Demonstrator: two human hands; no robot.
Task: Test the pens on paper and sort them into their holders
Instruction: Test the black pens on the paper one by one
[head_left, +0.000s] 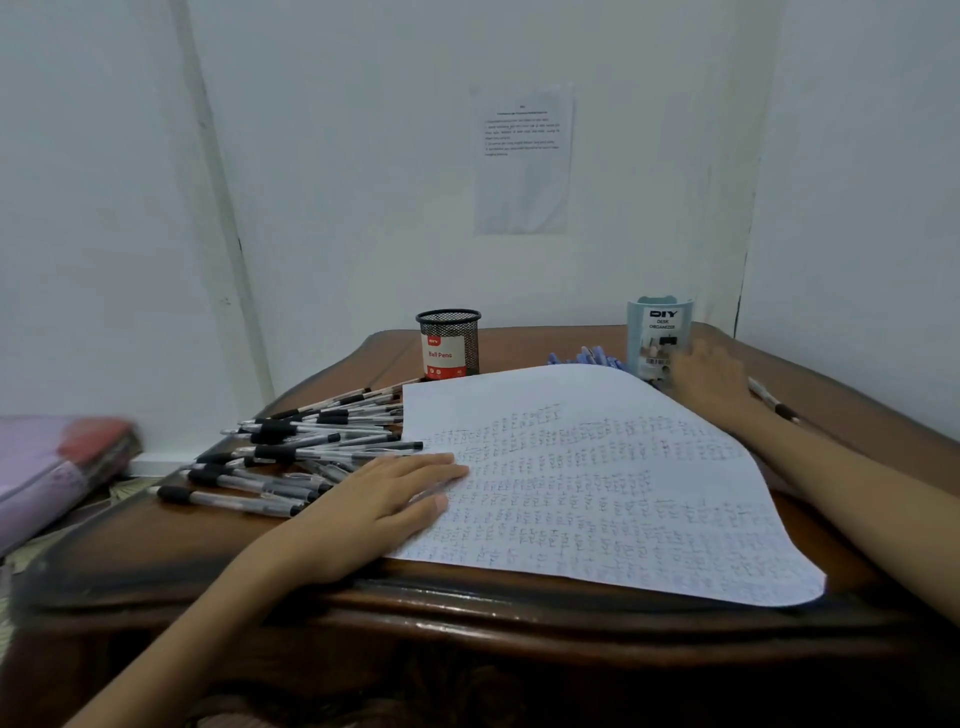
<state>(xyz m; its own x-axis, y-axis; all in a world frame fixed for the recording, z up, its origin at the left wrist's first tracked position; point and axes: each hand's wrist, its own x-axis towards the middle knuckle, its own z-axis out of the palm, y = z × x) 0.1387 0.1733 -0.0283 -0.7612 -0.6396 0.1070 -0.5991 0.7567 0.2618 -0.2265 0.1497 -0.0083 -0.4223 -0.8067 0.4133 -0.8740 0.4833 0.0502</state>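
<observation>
The paper (597, 483) is pressed flat on the table (156, 551) by the left hand (384, 499), fingers straight and close together, most likely so it cannot slide while pens are tried. The black pens (311, 447) are piled just beside it, near the black mesh holder (449, 343). The right hand (711, 374) is blurred by the light blue desk organizer (657, 332); whether the pen (774, 402) beside it is held cannot be told. Blue pens (587, 357) are heaped behind the paper
</observation>
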